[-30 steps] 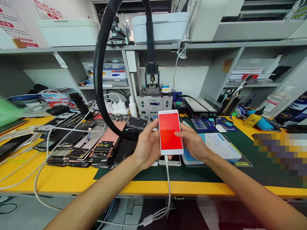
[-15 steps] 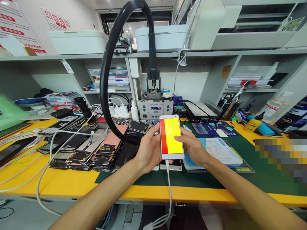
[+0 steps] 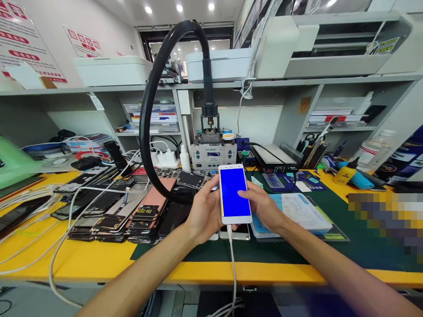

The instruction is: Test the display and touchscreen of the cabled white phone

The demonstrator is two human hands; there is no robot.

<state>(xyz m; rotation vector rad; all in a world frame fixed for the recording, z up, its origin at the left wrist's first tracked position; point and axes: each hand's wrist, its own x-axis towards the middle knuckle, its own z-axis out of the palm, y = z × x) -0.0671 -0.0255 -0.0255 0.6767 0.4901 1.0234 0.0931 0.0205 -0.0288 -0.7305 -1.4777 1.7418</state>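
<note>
Phone (image 3: pixel 235 194) clamped by fingers (image 3: pixel 210 186) both sides: left hand (image 3: pixel 202 215) steadying, it seems, so right hand (image 3: pixel 264 203) can thumb blue screen (image 3: pixel 231 184)!

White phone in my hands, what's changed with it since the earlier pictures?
On the white phone, the screen went from red, through mostly yellow, to blue with a thin yellow left edge. Nothing was grasped or released: the left hand and right hand still hold it, right thumb over the screen, white cable attached below.

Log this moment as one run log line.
left hand: holding white rectangular phone | right hand: holding too, thumb over mostly blue screen | thin white cable: at phone's bottom edge
</note>
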